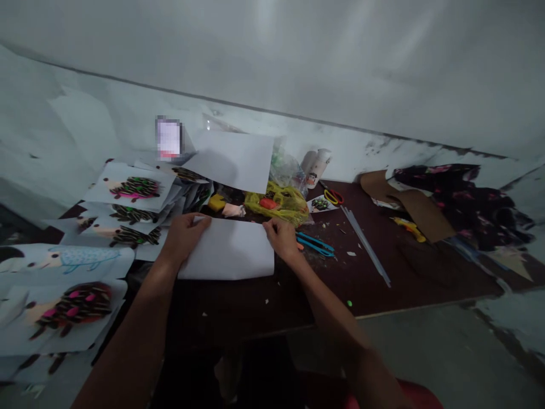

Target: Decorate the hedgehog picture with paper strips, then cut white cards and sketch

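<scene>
A white sheet of paper (232, 250), its near edge curving over as if folded, lies on the dark table in front of me. My left hand (186, 236) pinches its far left corner between thumb and fingers. At the far right corner my right hand (281, 236) is closed on the same sheet. Another white sheet (238, 159) stands behind, leaning toward the wall. Between the two sheets are a yellow-green plastic bag (293, 207) with something red in it and a yellow lump (217, 203). Blue-handled scissors (317, 244) lie just beyond my right hand.
Hedgehog pictures (136, 188) are piled at the left. On the right of the dark table (340, 284) lie clear strips (366, 247), red-and-yellow scissors (333, 196), a yellow tool (409, 228), brown cardboard (426, 216) and dark floral cloth (472, 204). Paper rolls (318, 168) stand by the wall.
</scene>
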`<state>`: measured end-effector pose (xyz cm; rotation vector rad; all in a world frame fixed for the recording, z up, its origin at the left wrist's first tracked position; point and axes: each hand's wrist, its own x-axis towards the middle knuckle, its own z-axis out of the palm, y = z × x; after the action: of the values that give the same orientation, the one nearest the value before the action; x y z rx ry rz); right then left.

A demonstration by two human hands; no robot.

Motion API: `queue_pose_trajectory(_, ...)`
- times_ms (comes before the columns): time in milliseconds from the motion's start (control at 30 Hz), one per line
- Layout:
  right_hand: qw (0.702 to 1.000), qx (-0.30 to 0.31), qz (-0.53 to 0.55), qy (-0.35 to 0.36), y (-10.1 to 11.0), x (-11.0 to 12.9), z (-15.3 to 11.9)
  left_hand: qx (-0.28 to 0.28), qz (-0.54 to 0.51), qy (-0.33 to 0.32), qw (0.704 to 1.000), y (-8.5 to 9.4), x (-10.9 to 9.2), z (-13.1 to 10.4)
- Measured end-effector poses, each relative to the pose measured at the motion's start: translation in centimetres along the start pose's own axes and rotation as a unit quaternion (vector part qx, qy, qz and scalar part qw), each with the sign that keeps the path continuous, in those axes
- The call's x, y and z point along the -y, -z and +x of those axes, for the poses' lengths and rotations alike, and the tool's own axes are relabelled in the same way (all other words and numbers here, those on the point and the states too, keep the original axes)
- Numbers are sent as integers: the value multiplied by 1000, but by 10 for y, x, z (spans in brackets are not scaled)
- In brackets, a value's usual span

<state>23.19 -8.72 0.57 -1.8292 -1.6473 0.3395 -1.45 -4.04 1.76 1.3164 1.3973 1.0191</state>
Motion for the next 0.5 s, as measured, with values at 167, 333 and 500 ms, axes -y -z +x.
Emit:
queue_pose_trajectory(167,968,113,-224,-25,-3,16,-7,-12,313,-91,945,-8,14,3)
queue_pose_trajectory(333,945,160,-284,-24,-5,21,-7,-19,429,-116,896,-13,13,-5)
queue_pose_trajectory(500,941,167,-294,-16,-6,21,-6,57,382,-285,877,-24,2,-14)
